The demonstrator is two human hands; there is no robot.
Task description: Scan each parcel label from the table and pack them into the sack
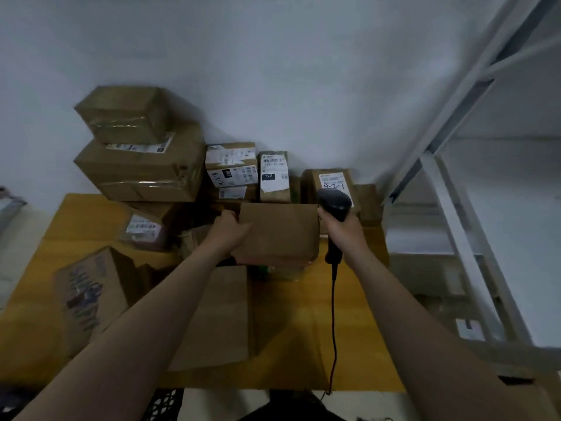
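Now both arms stretch forward, the left hand (pixel 229 227) grasping the plain parcel (pixel 282 235) by its left edge with curled fingers, the right hand (pixel 344 227) beside it clenching the scanner (pixel 334 205) — over the yellow desk (pixel 358 314), white wall (pixel 273 71) behind.

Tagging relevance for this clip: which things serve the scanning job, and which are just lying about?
Job: black handheld scanner in right hand; plain brown cardboard box gripped by left hand; labelled brown parcels; yellow table.
Lying about: white metal shelving.
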